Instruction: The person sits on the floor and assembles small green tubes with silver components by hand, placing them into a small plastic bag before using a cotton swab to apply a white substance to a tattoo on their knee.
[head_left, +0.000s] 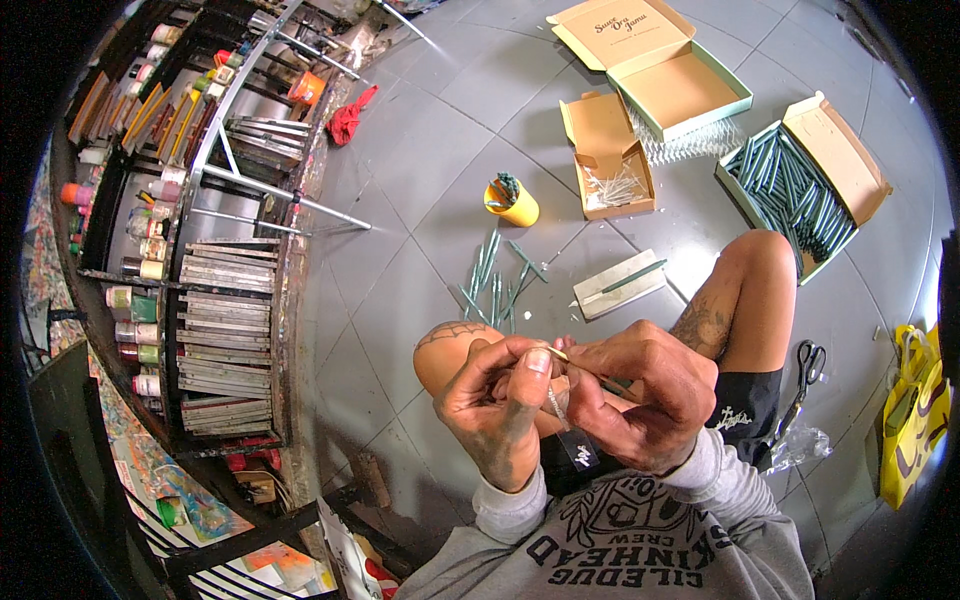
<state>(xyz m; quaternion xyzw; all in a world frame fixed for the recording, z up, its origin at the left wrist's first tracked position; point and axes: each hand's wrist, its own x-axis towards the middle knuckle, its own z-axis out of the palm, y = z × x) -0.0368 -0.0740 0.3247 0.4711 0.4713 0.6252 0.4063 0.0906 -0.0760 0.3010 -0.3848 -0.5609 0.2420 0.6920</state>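
Pinched close to the camera by the nearly closed fingertips point(538, 361) of the left hand point(500, 408) and the right hand point(650, 390), a slim, partly hidden stick point(556, 353) is probably best steadied by one and turned lightly by the other, without bending; beyond it, green sticks point(488, 259) are spread on the floor point(400, 320) near a yellow cup point(520, 210)

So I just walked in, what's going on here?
A person sits on the floor, left hand and right hand pinching a thin stick that is mostly hidden. Ahead, green sticks lie loose, more are in a yellow cup, and one rests on a pale block. The box on the right is full of them.
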